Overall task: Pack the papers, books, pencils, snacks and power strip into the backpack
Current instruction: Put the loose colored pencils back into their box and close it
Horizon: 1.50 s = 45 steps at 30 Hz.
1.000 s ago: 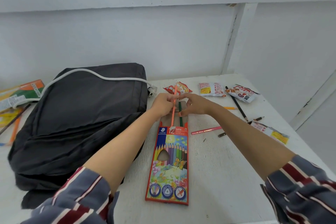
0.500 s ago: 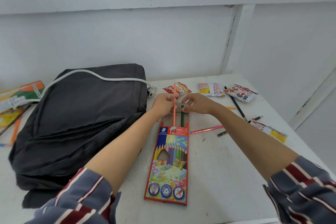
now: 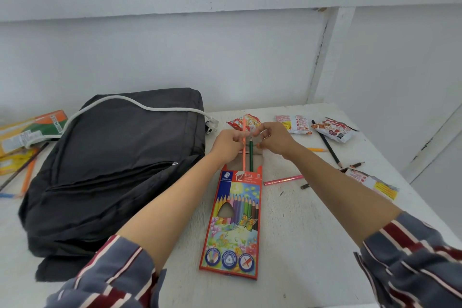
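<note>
Pinching peach pencil [image 3: 244,155] with left hand [image 3: 228,144], lower end entering box [image 3: 235,220] just below the grip. Seemingly pinching flap [image 3: 257,160] back with right hand [image 3: 273,141] alongside. Best sliding straight down, parallel to green pencil [image 3: 251,157] beside it, keeping flap clear.

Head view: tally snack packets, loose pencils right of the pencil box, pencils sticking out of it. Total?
Snack packets: 4, red packet, pink packet, red-and-white packet, yellow-ended packet.
Loose pencils right of the pencil box: 4, black pencil, orange pencil, pink pencil, brown pencil partly behind the forearm.
Pencils in the box: 2, salmon pencil, green pencil.
Total: 10
</note>
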### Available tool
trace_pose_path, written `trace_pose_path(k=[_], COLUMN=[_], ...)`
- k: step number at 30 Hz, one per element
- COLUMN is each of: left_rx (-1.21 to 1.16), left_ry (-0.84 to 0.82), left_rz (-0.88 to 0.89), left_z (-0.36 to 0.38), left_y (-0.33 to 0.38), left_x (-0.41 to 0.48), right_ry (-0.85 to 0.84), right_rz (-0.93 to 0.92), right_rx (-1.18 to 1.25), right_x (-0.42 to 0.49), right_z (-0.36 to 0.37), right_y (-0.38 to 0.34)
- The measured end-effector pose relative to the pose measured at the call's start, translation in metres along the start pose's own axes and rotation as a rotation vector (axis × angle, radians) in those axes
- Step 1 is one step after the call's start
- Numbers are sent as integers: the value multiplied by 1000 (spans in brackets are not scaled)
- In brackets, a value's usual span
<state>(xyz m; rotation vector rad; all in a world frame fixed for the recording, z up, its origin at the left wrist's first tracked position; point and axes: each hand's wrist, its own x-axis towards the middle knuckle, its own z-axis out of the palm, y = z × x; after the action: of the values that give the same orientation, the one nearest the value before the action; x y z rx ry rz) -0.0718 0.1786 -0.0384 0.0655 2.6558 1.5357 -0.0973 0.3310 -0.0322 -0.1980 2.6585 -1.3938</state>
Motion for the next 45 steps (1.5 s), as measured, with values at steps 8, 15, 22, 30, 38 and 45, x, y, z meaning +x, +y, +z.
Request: trace_pose_path(k=[8,15,22,30,38,45], left_rx=[132,224,320,246,188,228], left_ry=[-53,-181,-287,-173,-318,-386], left_rz=[-1,-81,-154,-154,-105,-116], left_z=[1,-3,-6,-4,-9,-13], left_y=[-2,4,12,12,19,24], left_x=[-3,-6,-6,-10,-18,-20], right_ry=[81,75,101,11,-160,-256], right_rz=[-31,-45,-112,-202,-149,-116], right_rx=[-1,-88,-253,-368,-402,-405], right_x=[7,10,10,0,-4,-8], right_z=[8,9,11,13,13,16], right_y=[2,4,7,3,7,9])
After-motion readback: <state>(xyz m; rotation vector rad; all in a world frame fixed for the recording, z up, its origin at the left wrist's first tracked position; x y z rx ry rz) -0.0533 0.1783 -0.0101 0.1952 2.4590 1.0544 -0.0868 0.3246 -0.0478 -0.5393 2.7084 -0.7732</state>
